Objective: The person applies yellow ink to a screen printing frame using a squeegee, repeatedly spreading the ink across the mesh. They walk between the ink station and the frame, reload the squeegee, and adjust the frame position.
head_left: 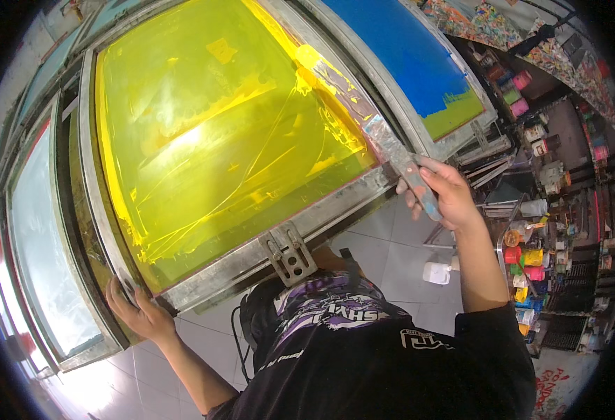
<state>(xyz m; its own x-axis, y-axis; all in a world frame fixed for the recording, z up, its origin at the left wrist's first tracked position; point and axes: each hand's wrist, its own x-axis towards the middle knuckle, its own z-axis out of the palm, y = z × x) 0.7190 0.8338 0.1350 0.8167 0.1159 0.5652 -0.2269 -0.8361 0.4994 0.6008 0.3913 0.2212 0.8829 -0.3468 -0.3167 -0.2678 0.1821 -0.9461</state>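
Note:
A screen-printing frame point(202, 271) with a metal rim fills the middle of the view. Its mesh point(181, 91) is smeared with yellow ink, thicker along the left and right sides. My right hand point(444, 190) grips the handle of an ink spatula point(388, 143). The spatula's long stained blade reaches up and left over the frame's right side, and yellow ink coats its tip. My left hand point(143, 313) holds the frame's near left corner, fingers along the outer rim. A slotted metal bracket point(288, 255) is fixed to the near rim.
Another frame with blue ink point(398, 52) lies at the right, close beside the yellow one. A pale-meshed frame point(52, 245) stands at the left. Shelves of ink pots point(533, 257) line the right side. A white jug point(436, 273) sits on the tiled floor point(384, 241).

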